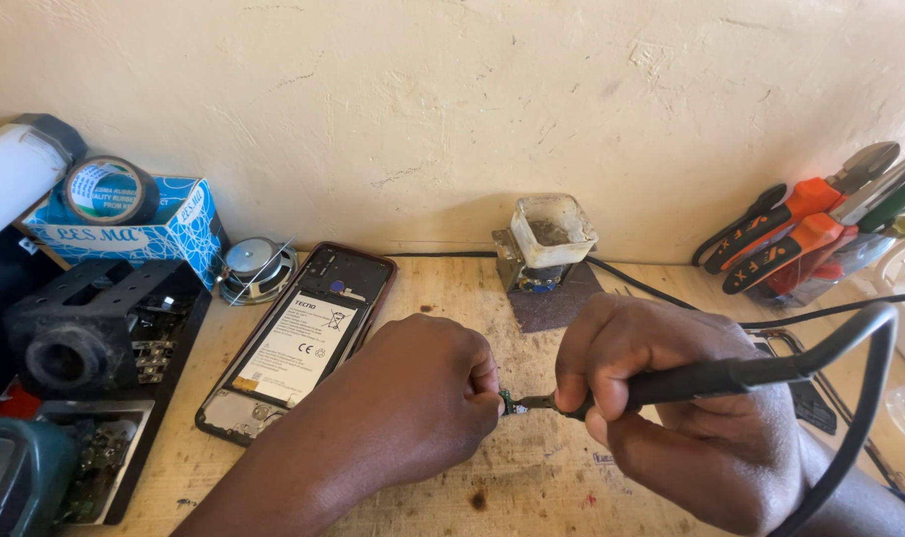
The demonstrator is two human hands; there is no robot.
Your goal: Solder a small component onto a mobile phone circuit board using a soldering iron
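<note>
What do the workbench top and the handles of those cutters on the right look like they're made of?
The workbench top looks like bare, unfinished wood: pale, matte, with grain, stains and small burn marks. The cutter handles seem to be rubbery plastic sleeves, orange and black with a slight sheen, over what looks like metal: grey jaws show at the tips. The exact plastic can't be told.

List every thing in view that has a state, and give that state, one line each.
left hand: closed, pinching the small green circuit board
small green circuit board: held just above the bench, soldering iron tip at it
right hand: wrapped around the soldering iron
soldering iron: held level, cable looping right
phone: back cover off, battery exposed, lying flat
tape roll: resting on the blue box
pliers: leaning against the wall
</note>
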